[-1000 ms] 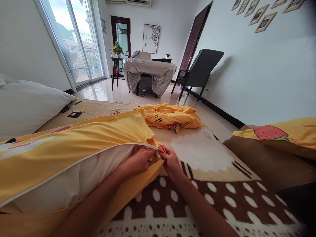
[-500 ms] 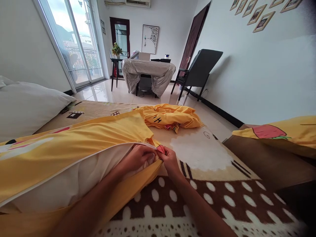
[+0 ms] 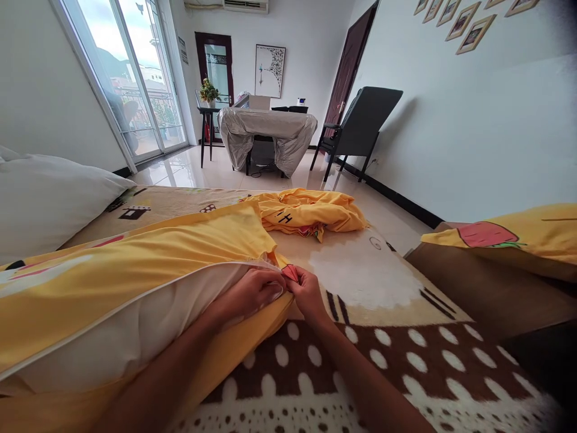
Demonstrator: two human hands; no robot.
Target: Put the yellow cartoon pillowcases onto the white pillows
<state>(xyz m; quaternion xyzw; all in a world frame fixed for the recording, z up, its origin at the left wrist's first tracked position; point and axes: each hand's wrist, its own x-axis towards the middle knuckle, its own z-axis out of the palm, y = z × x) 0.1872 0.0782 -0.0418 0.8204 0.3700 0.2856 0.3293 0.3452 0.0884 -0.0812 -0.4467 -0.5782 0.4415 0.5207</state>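
A white pillow (image 3: 135,331) lies partly inside a yellow pillowcase (image 3: 148,255) on the patterned blanket (image 3: 387,367). My left hand (image 3: 252,291) is closed at the open edge of the pillowcase, its fingers tucked against the white pillow by the zipper line. Beside it, my right hand (image 3: 306,291) pinches the corner of the pillowcase, where a small red patch shows between its fingers. The two hands touch at that corner.
A crumpled yellow cloth (image 3: 311,213) lies further out on the blanket. A bare white pillow (image 3: 49,198) rests at the left, another yellow pillow (image 3: 518,234) at the right. Beyond the bed are a covered table (image 3: 265,132), a dark chair (image 3: 360,126) and a glass door (image 3: 130,84).
Both hands stay at the pillowcase corner. My left fingers have curled further in over the pillow edge. The view has dipped slightly.
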